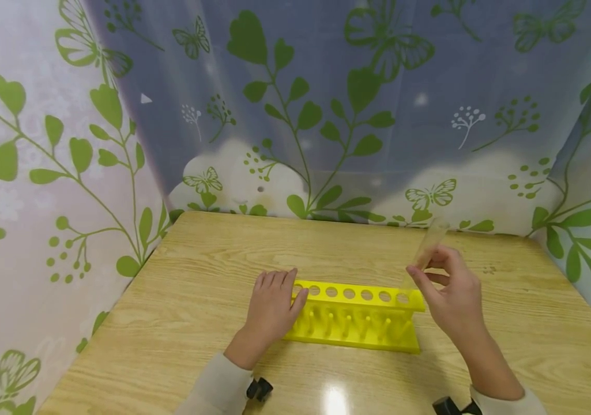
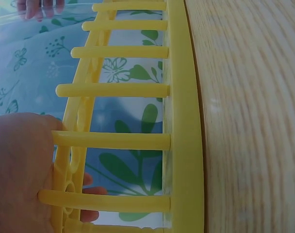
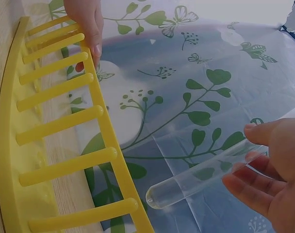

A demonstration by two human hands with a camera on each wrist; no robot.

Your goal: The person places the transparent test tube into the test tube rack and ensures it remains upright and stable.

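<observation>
i've got the left hand (image 1: 271,308) resting flat on the yellow rack (image 1: 357,317) end, right hand (image 1: 448,294) pinching a clear test tube (image 3: 205,177) just above the far-right hole — next, i'd judge, tip it upright and lower it in.

The head view looks down from above at the rack (image 1: 357,314). Both wrist views sit close beside it (image 2: 179,121) (image 3: 45,145), sharing its pegs.

bare table (image 1: 181,300) around yellow rack (image 1: 357,340)
</observation>
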